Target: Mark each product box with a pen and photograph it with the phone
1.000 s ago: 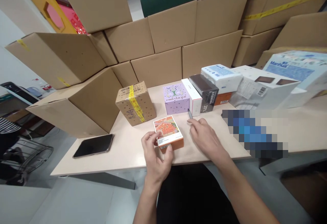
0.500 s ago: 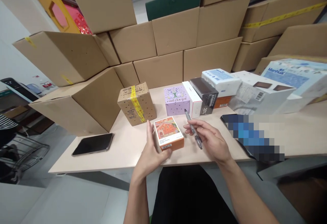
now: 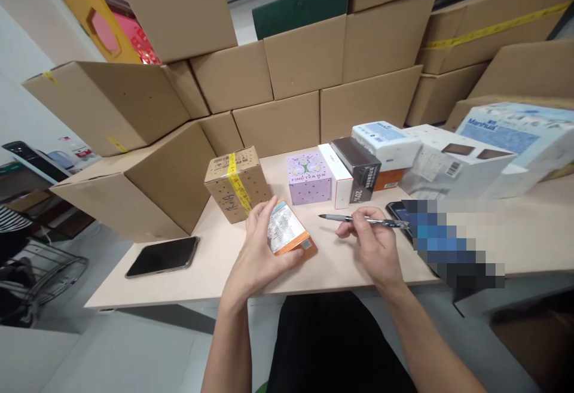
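My left hand grips a small orange and white box near the front of the table, thumb at its near side and fingers over its left edge. The box is tilted, showing a face covered in small print. In my right hand a grey and black pen is pinched between thumb and fingers, lying nearly level with its dark tip pointing left toward the box. Tip and box are apart. Behind the box stand a brown taped carton and a purple tea box.
A phone lies at the table's left; a dark device with a blurred screen lies at the right. A white box, a dark box and tissue packs line the back right. Stacked cartons wall the rear.
The small box has turned from its picture face to its printed-text face in my left hand. The pen has swung from steeply slanted to nearly level.
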Motion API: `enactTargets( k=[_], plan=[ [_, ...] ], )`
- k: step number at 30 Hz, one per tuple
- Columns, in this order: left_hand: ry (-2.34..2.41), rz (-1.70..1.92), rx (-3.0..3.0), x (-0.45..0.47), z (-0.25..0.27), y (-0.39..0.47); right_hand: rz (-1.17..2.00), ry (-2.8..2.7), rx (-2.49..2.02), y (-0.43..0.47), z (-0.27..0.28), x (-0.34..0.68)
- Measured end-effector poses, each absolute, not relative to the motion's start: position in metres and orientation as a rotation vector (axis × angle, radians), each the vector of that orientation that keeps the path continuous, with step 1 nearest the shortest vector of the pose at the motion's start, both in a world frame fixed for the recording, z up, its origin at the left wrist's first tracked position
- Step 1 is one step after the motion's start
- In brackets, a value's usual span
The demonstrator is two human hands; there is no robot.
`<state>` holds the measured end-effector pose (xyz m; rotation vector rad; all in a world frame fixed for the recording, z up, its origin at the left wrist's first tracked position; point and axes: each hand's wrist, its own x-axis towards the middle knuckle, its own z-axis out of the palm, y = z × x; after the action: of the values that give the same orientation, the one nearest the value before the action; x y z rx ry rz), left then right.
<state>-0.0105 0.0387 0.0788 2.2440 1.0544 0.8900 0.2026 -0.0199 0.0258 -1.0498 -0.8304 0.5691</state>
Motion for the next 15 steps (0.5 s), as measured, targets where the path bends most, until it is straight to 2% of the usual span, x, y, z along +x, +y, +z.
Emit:
enactTargets(
  k=[5, 7, 12, 15],
  plan=[
    [1.060, 0.948, 2.315, 0.007, 0.062, 0.040, 0.631, -0.836, -1.005, -0.019, 0.023, 0.204],
    [1.083, 1.095, 2.350, 0.010, 0.051, 0.036, 0.640, -0.851, -1.009, -0.020, 0.022, 0.203],
    [1.077, 1.717, 2.394, 0.015, 0.026, 0.021, 0.552, -0.890, -1.104, -0.018, 0.027, 0.202],
    [1.078, 1.759, 2.514, 0.018, 0.020, 0.018, 0.527, -0.904, -1.056, -0.011, 0.039, 0.202]
  ],
)
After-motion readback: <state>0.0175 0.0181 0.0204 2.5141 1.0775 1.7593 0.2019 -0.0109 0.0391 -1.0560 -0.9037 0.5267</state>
